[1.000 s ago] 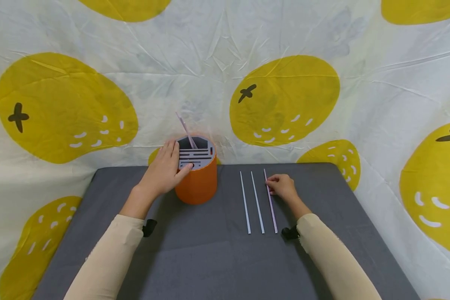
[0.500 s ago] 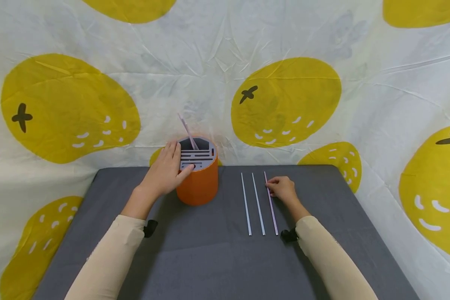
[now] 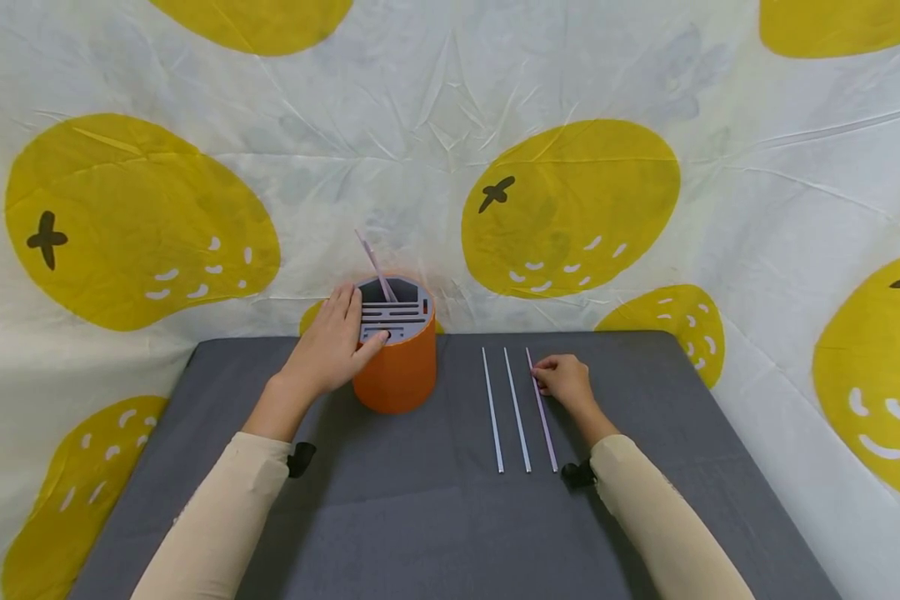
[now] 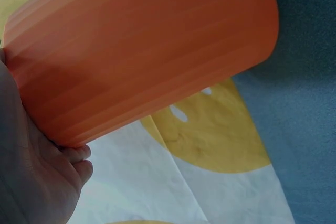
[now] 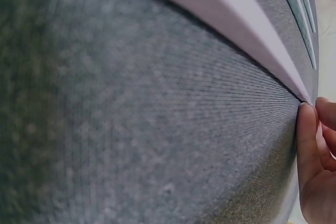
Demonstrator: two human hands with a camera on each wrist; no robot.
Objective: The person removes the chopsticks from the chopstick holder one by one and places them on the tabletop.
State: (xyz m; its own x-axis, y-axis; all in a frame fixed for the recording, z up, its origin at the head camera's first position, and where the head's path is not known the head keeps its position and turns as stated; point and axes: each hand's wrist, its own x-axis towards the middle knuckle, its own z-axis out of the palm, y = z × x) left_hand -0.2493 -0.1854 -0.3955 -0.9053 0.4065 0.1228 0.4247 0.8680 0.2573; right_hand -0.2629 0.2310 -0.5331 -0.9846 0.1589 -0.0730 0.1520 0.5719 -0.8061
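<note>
My left hand [image 3: 325,340] lies on the left side of the top of an orange utensil holder [image 3: 395,377], fingers straight and thumb across the front rim. In the left wrist view, the holder's orange wall [image 4: 142,45] fills the top, the hand [image 4: 44,177] at its rim. My right hand [image 3: 566,382] pinches a pink chopstick [image 3: 543,421] near its thin far end, between thumb and fingertips. The right wrist view shows this hand [image 5: 317,150] at the far end of the chopstick [image 5: 226,9], which lies along the grey cloth.
Two pale blue chopsticks [image 3: 492,412] lie side by side left of the pink one. More pink chopsticks [image 3: 375,262] lean in the holder's rear opening, behind its slotted grey top [image 3: 412,310]. The grey-covered table [image 3: 420,517] ends at a lemon-print curtain [image 3: 390,100].
The far end of the pink chopstick has shifted slightly left with the right hand's pinch. The left hand stays on the holder; the whole head view has tilted a little.
</note>
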